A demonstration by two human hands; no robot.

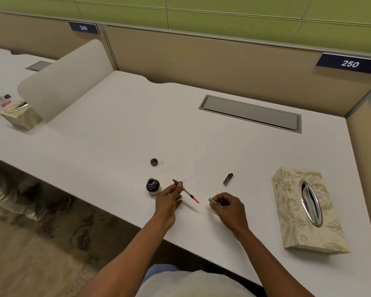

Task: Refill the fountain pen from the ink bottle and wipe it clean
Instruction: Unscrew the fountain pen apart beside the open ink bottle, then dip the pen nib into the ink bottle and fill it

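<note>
1. Nearest you, your right hand [227, 207] rested low over the worktop [116, 133], fingers curled shut around the clear pen barrel [215, 203], kept aside so the filler was exposed.
2. Your left hand [169, 200] pinched the pen's front section [185, 191] between thumb and fingers, nib pointing up and away toward the bottle, the red-tipped converter end trailing toward you.
3. The ink bottle [153, 186] stood open just beside your left hand, close enough for a short dip of the nib.
4. Its cap [154, 162] lay farther back, apart from the bottle, out of the working path.
5. The pen cap [228, 179] lay on the worktop between your hands and the tissue box [304, 209].
6. The tissue box sat to your right, well apart, probably ready for wiping; filling looked not yet done.
</note>
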